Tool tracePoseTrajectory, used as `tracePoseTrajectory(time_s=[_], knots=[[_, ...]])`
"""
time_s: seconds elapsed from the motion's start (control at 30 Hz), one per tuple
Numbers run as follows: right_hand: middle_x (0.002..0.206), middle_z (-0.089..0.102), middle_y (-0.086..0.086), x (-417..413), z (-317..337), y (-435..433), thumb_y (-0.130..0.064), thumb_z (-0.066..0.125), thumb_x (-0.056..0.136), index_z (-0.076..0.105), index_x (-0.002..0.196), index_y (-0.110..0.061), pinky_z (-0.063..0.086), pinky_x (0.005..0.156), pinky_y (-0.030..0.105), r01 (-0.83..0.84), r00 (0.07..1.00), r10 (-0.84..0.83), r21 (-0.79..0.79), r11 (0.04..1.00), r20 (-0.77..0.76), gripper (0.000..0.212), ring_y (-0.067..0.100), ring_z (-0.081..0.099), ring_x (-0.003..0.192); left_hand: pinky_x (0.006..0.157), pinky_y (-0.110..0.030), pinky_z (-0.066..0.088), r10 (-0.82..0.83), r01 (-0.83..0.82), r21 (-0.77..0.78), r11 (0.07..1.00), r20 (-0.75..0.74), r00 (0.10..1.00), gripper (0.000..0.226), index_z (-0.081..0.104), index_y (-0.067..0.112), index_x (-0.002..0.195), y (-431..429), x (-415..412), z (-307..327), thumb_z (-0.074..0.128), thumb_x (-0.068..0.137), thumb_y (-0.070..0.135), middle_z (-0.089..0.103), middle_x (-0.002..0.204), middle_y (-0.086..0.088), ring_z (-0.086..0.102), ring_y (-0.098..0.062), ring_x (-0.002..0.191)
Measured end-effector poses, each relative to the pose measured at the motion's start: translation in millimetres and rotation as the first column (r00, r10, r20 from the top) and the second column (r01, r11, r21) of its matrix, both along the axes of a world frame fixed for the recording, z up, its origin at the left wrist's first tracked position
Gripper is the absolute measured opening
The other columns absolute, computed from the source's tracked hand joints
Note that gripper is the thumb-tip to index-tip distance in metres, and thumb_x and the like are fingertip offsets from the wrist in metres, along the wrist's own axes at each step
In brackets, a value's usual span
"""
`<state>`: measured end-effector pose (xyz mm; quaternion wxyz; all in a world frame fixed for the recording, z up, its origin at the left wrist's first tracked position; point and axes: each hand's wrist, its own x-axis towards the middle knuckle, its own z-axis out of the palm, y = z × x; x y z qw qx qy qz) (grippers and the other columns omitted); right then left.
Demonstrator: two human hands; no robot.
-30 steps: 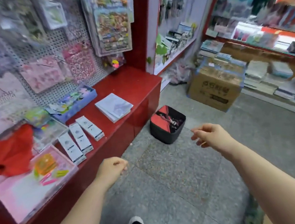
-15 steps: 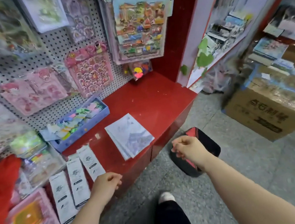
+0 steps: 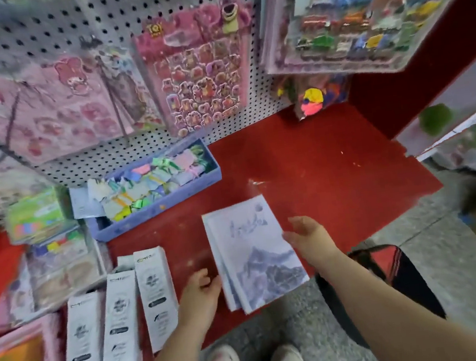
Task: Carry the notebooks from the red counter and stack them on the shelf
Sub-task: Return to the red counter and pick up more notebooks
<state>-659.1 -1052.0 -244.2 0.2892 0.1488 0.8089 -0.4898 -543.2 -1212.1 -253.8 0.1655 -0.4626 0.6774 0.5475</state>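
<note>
A small stack of white notebooks with a grey mountain picture on the cover lies at the front edge of the red counter, slightly overhanging it. My left hand is at the stack's left edge, fingers spread and touching it. My right hand is at the stack's right edge, fingers apart, touching or almost touching the cover. Neither hand has closed around the notebooks. The shelf for stacking is out of view.
A blue tray of small coloured items sits behind the stack. Three white boxes lie to the left. Sticker sheets hang on the pegboard above. A black-and-red bin stands on the floor at right.
I have stepped up to the counter and the view has closed in. Both hands have opened from loose fists and moved to the two sides of the notebook stack.
</note>
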Motion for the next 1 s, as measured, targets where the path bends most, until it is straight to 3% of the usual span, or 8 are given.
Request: tracePoseTrajectory(time_s=[0.1,0.17,0.4,0.5,0.63,0.73,0.9,1.0], knots=[[0.132,0.051,0.014,-6,-36,-17,-0.014,0.065,0.080,0.040,0.134,-0.002,0.039,0.101,0.034,-0.028,0.998,0.024,0.090,0.996,0.050,0.061,0.032,0.047,0.125,0.103,-0.032,0.034,0.002,-0.005,0.069,0.998,0.040,0.999,0.062,0.032,0.003,0.138,-4,-14,-16,0.058,0.085,0.021,0.042,0.143,-0.017,0.045,-0.029,0.128],[0.134,0.050,0.021,-5,-55,-22,-0.018,0.068,0.076,0.037,0.135,-0.004,0.037,0.106,0.047,-0.034,0.995,0.022,0.127,0.991,0.096,0.068,0.036,0.047,0.124,0.100,-0.027,0.032,-0.015,0.006,0.164,0.986,0.058,0.998,0.069,0.023,0.007,0.142,-2,-17,-26,0.058,0.085,0.023,0.035,0.148,-0.015,0.041,-0.026,0.132],[0.119,0.056,0.016,10,-83,-23,-0.010,0.062,0.081,0.038,0.133,-0.001,0.047,0.082,0.036,-0.022,0.965,-0.011,0.126,0.992,0.261,0.057,0.030,0.056,0.103,0.105,-0.033,0.033,0.050,-0.074,0.233,0.970,0.105,0.993,0.083,0.017,0.008,0.144,2,-11,-61,0.065,0.080,0.027,0.035,0.149,-0.013,0.039,-0.026,0.133],[0.126,0.055,0.019,9,-91,-28,-0.017,0.068,0.077,0.039,0.132,-0.003,0.049,0.091,0.047,-0.038,0.967,-0.009,0.177,0.983,0.253,0.064,0.038,0.056,0.111,0.087,-0.028,0.042,0.114,-0.141,0.254,0.957,0.117,0.987,0.080,0.023,0.007,0.142,1,-10,-70,0.068,0.077,0.022,0.046,0.140,-0.014,0.052,-0.025,0.116],[0.128,0.055,0.019,3,-99,-28,-0.022,0.072,0.074,0.037,0.134,-0.002,0.051,0.088,0.043,0.064,0.952,-0.098,0.125,0.990,0.291,0.072,0.038,0.057,0.110,0.057,-0.016,0.042,0.092,-0.124,0.316,0.941,0.116,0.989,0.055,0.049,0.001,0.121,-2,-15,-76,0.072,0.074,0.017,0.062,0.106,-0.007,0.058,-0.012,0.077],[0.128,0.055,0.019,0,-103,-28,-0.023,0.071,0.075,0.037,0.134,0.000,0.050,0.085,0.040,0.111,0.948,-0.129,0.078,0.991,0.290,0.072,0.037,0.056,0.112,0.063,-0.020,0.048,0.089,-0.126,0.374,0.919,0.114,0.989,0.039,0.059,0.002,0.105,-3,-14,-81,0.074,0.071,0.013,0.066,0.089,-0.004,0.063,-0.015,0.077],[0.104,0.063,0.017,4,-103,-26,-0.028,0.070,0.076,0.052,0.121,0.003,0.046,0.052,0.027,0.064,0.925,-0.057,-0.005,0.998,0.375,0.057,0.027,0.060,0.077,0.079,-0.035,0.053,0.122,-0.135,0.434,0.891,0.058,0.991,0.082,0.052,0.005,0.120,2,-8,-83,0.084,0.046,0.021,0.067,0.112,-0.014,0.066,-0.029,0.099],[0.080,0.070,0.008,1,-102,-20,-0.028,0.068,0.077,0.060,0.111,0.001,0.044,0.048,0.021,0.039,0.904,0.000,-0.083,0.996,0.427,0.046,0.018,0.063,0.067,0.081,-0.033,0.051,0.122,-0.111,0.439,0.892,0.003,0.993,0.063,0.045,0.013,0.118,0,-5,-81,0.078,0.065,0.012,0.065,0.107,-0.006,0.063,-0.022,0.096]])
